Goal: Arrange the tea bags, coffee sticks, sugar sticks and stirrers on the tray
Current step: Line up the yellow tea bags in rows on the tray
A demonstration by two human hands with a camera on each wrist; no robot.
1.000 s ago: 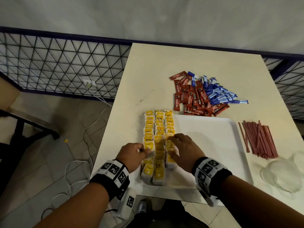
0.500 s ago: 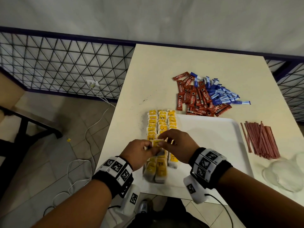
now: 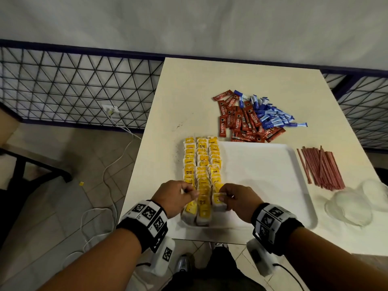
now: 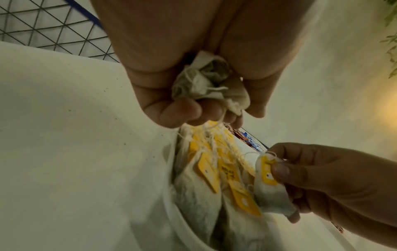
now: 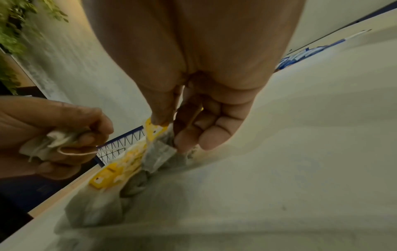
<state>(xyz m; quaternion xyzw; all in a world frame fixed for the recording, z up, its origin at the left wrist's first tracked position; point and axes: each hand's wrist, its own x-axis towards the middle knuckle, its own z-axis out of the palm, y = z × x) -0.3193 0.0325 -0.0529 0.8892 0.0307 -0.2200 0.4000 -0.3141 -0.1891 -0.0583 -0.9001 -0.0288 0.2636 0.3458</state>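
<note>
On the tabletop [image 3: 210, 85], head view: white tray [image 3: 273, 175] as landmark. Tea bags [image 3: 202, 164] in three rows along the tray's left edge. Coffee sticks [image 3: 241, 120] and blue sugar sticks [image 3: 273, 116] heaped just beyond its far edge; stirrers [image 3: 321, 168] off its right edge. Left hand [image 3: 174, 198] and right hand [image 3: 237, 202] both at the near end of the rows.

Left wrist view: left hand [image 4: 193, 95] closed round a crumpled tea bag [image 4: 206, 84], string trailing down into the rows. Risk: lifting this hand likely drags tangled strings and pulls neighbouring bags out of line.

Right wrist view: right hand [image 5: 193, 108] pinches one tea bag [image 5: 159, 149] by its yellow tag, thumb against fingers, at the tray's near left corner. Risk: the tag hold is slight, so the bag may swing or the string may snag. The crushed bag looks unlikely to lie flat when placed.
</note>
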